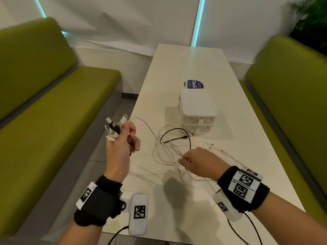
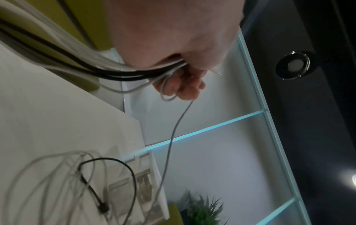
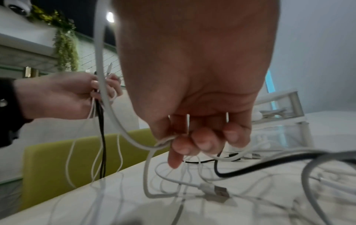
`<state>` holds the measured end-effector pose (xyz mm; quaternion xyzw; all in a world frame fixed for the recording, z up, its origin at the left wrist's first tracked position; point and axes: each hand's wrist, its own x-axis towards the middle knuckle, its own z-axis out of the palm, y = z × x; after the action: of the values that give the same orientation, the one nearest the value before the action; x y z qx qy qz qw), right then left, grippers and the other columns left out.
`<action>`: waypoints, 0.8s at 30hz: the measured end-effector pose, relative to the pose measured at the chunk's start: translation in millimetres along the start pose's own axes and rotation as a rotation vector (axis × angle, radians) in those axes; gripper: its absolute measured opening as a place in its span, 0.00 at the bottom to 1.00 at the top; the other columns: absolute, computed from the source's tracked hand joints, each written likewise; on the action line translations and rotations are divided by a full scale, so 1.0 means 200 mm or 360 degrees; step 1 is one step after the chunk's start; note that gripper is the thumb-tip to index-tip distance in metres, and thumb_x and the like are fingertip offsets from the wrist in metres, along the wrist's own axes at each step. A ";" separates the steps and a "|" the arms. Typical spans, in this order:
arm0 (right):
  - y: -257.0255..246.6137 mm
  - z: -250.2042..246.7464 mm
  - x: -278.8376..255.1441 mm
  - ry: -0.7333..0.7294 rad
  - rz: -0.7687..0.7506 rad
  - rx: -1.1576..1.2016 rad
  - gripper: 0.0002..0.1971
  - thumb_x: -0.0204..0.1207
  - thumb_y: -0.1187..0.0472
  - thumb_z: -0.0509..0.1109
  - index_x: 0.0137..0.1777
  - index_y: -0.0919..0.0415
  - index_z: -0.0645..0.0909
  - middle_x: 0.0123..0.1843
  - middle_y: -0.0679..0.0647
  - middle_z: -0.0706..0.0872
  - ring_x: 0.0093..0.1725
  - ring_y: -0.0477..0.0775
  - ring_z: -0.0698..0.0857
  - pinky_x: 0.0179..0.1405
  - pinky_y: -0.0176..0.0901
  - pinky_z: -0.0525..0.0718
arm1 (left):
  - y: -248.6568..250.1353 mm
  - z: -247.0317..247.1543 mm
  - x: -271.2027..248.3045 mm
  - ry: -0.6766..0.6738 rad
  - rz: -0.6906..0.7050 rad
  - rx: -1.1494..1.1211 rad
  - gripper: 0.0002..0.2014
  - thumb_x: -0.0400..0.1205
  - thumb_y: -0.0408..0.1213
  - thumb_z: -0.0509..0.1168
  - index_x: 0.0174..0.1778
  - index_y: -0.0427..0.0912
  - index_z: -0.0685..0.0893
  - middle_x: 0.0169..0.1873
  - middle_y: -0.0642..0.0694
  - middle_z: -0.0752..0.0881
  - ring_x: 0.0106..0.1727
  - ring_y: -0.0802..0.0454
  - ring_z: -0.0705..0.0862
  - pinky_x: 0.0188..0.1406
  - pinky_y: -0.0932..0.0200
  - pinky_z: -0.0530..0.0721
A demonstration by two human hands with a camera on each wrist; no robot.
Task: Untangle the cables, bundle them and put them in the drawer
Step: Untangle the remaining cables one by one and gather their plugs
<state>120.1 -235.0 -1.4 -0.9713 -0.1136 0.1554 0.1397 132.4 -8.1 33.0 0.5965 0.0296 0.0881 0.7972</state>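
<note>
on the white table [image 1: 235, 197] lies a loose tangle of cables [image 1: 169, 152], mostly white with one black cable [image 1: 178, 129] looping through it, just in front of a small white drawer unit [image 1: 197, 112]. the unit has two stacked drawers, and we see both pushed in. behind it a round blue sticker [image 1: 193, 84] sits on the tabletop.

our left hand [image 1: 122, 147] is raised over the table's left edge, fingers curled round a bunch of cable ends; the plugs [image 1: 113, 128], white and dark, fan out above the fist. from the left wrist view we see white and black strands running through the closed fingers [image 2: 185, 86], with one thin white strand dropping from them toward the tangle. the gathered strands hang from the fist down to the table, as the right wrist view shows.

our right hand [image 1: 200, 161] is low over the tangle, knuckles up. its fingertips [image 3: 200, 144] are curled and pinch a white strand, and a further white loop runs under them. a white usb plug [image 3: 215, 190] lies on the table just below that hand.

green benches [image 1: 53, 110] flank the table on both sides, and a plant [image 1: 311, 22] stands at the far right.
</note>
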 end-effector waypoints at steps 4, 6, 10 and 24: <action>0.03 -0.06 0.00 0.0085 0.0075 0.0148 0.22 0.86 0.46 0.60 0.33 0.55 0.82 0.26 0.46 0.79 0.29 0.47 0.80 0.31 0.42 0.74 | -0.08 -0.01 -0.01 0.0051 0.0034 0.0283 0.12 0.90 0.36 0.55 0.65 0.42 0.80 0.55 0.48 0.86 0.37 0.53 0.91 0.27 0.64 0.81; 0.03 -0.11 0.00 0.0131 0.0106 0.0304 0.21 0.86 0.46 0.60 0.38 0.55 0.87 0.24 0.45 0.78 0.25 0.42 0.77 0.30 0.39 0.71 | -0.12 -0.02 -0.03 0.0032 0.0114 0.0340 0.19 0.89 0.36 0.56 0.76 0.56 0.71 0.74 0.49 0.77 0.55 0.53 0.89 0.45 0.58 0.88; 0.02 -0.17 -0.03 0.0006 -0.0016 0.0520 0.19 0.86 0.45 0.60 0.38 0.51 0.86 0.21 0.48 0.81 0.20 0.42 0.77 0.33 0.41 0.78 | -0.14 0.05 -0.12 -0.0365 0.0722 0.0994 0.33 0.89 0.30 0.57 0.82 0.67 0.57 0.81 0.54 0.68 0.65 0.77 0.76 0.63 0.75 0.76; 0.08 -0.25 -0.21 -0.0467 -0.0105 0.0650 0.24 0.83 0.47 0.67 0.78 0.43 0.67 0.43 0.47 0.93 0.35 0.53 0.91 0.42 0.30 0.78 | -0.09 0.12 0.01 -0.0308 0.0437 0.1547 0.14 0.87 0.32 0.57 0.40 0.51 0.83 0.26 0.59 0.77 0.26 0.62 0.74 0.27 0.62 0.68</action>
<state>100.2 -273.1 49.8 -0.8858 -0.1305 0.3097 0.3201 139.2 -35.5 22.3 0.9020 -0.0854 0.1125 0.4080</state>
